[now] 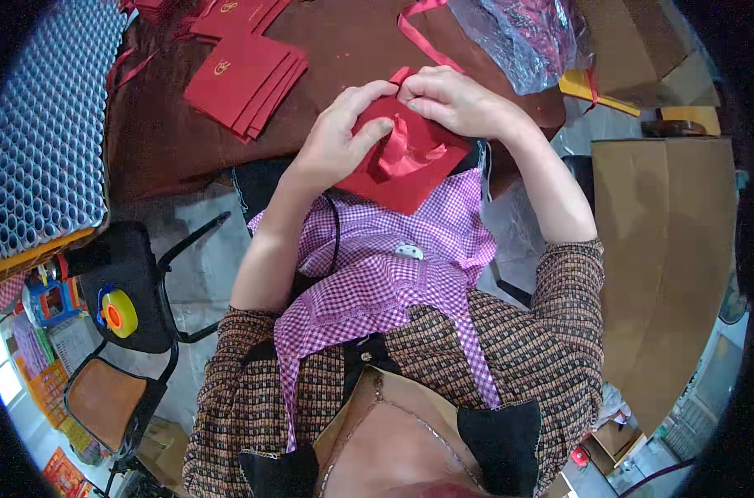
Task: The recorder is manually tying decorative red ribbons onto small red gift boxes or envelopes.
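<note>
Worktop (163, 158) brown-covered. Blue tube stack (49, 124) by its left edge, clear bag (518, 46) toward right edge. Red pouches (236, 79) fanned out, left half. Single red pouch (402, 192) at near edge: left hand (337, 133) pinches its upper left, right hand (456, 101) pinches its top. Red ribbon (400, 149) on its face.

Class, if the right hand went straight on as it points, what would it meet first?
Probably the left hand, whose fingertips face it near the top of the red piece; depth there is unclear.
</note>
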`<state>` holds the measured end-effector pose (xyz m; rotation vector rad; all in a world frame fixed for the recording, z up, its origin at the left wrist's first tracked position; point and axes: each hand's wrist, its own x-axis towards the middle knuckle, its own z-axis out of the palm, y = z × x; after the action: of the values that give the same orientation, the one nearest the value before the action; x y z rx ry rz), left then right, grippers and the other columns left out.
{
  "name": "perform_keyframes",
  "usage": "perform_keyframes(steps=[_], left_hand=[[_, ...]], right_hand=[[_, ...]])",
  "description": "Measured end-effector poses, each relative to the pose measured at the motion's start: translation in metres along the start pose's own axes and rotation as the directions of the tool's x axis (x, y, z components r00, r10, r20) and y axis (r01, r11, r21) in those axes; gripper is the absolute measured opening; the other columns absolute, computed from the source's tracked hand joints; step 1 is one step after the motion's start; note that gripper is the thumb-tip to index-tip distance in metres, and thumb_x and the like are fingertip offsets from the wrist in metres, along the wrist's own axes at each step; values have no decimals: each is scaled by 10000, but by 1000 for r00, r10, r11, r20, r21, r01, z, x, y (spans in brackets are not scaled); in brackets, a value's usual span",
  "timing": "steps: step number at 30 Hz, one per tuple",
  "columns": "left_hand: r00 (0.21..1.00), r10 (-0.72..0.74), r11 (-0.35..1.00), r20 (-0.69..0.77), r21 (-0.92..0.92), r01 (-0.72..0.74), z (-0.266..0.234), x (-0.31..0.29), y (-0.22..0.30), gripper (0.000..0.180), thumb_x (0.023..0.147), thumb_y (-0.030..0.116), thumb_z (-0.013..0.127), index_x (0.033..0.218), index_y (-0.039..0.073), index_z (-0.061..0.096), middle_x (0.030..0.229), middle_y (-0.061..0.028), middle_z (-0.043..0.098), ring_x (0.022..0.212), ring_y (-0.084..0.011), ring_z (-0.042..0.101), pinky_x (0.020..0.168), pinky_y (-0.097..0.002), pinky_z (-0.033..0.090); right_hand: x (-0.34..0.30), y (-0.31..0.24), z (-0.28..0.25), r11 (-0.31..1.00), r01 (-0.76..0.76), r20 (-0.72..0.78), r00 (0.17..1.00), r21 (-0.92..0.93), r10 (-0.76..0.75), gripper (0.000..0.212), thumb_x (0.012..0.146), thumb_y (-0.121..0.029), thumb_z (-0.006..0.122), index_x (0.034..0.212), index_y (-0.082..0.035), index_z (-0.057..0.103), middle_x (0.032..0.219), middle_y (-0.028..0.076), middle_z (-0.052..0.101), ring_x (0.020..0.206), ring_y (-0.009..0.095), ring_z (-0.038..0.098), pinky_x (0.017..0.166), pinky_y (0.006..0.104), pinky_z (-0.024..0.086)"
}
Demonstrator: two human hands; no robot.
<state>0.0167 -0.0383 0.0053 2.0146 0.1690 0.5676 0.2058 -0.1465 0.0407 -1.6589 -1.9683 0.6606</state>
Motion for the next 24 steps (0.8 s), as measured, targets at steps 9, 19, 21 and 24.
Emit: perform_keyframes(steps=[9, 19, 21, 24], left_hand=[[997, -78, 966, -9, -248, 74, 9, -4, -11, 266, 823, 72, 627, 1052, -6, 517, 994, -92, 592, 957, -144, 558, 848, -288, 450], [973, -125, 851, 195, -483, 206, 8, -10, -16, 146, 860, 2, 562, 993, 26, 508, 936, -2, 519, 894, -67, 494, 806, -218, 421], [962, -124, 853, 242, -470, 228, 7, -12, -16, 145, 874, -1, 547, 1008, 30, 500, 956, 8, 506, 907, -59, 484, 815, -210, 410], [959, -136, 806, 248, -535, 252, 8, -13, -12, 126, 883, 17, 546, 998, 46, 506, 952, 13, 506, 889, -54, 482, 801, -207, 409]], right_hand=[[0, -6, 11, 957, -140, 54, 990, 253, 130, 198, 905, -174, 519, 978, 0, 575, 896, 98, 604, 873, 180, 566, 794, 305, 441], [-6, -6, 10, 942, -201, 28, 979, 267, 200, 181, 850, -148, 559, 906, 20, 600, 810, 57, 610, 779, 121, 562, 733, 270, 452], [-10, 9, 2, 983, -125, -125, 982, 134, 142, 176, 854, -144, 563, 906, 21, 597, 786, 37, 594, 777, 103, 550, 725, 255, 447], [-20, 24, -15, 935, -245, -158, 944, 258, 290, 174, 874, -148, 555, 903, 20, 595, 786, -3, 574, 793, 60, 509, 720, 227, 427]])
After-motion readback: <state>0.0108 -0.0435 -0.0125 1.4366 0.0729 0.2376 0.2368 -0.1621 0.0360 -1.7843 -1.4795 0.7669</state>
